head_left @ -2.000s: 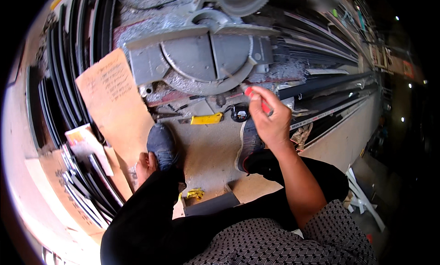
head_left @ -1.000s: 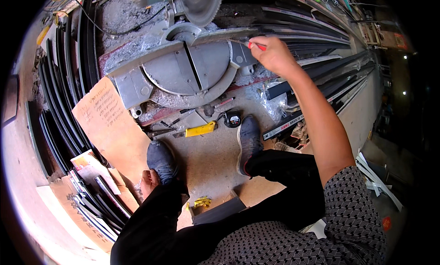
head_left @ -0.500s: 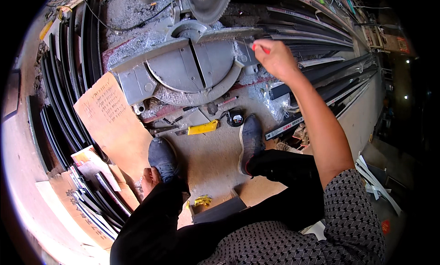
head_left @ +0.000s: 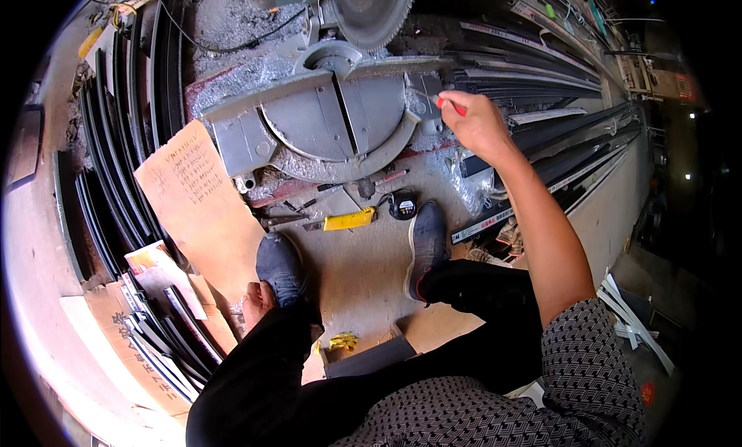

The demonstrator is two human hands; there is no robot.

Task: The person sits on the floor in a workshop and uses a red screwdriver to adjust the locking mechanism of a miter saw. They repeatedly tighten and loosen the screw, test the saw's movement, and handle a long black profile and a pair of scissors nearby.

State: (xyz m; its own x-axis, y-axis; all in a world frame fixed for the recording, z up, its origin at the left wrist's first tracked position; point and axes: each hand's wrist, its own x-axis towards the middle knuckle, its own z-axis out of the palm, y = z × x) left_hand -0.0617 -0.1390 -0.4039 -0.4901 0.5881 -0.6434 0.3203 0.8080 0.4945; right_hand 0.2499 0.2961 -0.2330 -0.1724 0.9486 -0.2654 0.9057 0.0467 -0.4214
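Note:
My right hand [head_left: 478, 125] is closed around the red handle of a tool with a thin shaft [head_left: 453, 106]. Its shaft points left, at the right end of the grey mitre saw base [head_left: 305, 121]; the tip is hard to make out. Above the base stands the round toothed saw blade [head_left: 375, 13]. Low on the left, my left hand [head_left: 259, 304] has curled fingers at the bottom edge of a cardboard sheet [head_left: 202, 223] with handwriting on it. That sheet leans between the saw base and my left shoe.
A yellow-handled utility knife [head_left: 349, 219] and a black tape measure [head_left: 403, 204] lie on the floor before the saw. Long dark profiles [head_left: 108, 138] line the left side; more profiles [head_left: 533, 72] are stacked at right. Metal shavings [head_left: 224, 30] cover the area behind the base.
The view has shifted slightly. My right hand has come a little nearer to me beside the saw base, and more of the red handle shows. My left hand stays at the cardboard.

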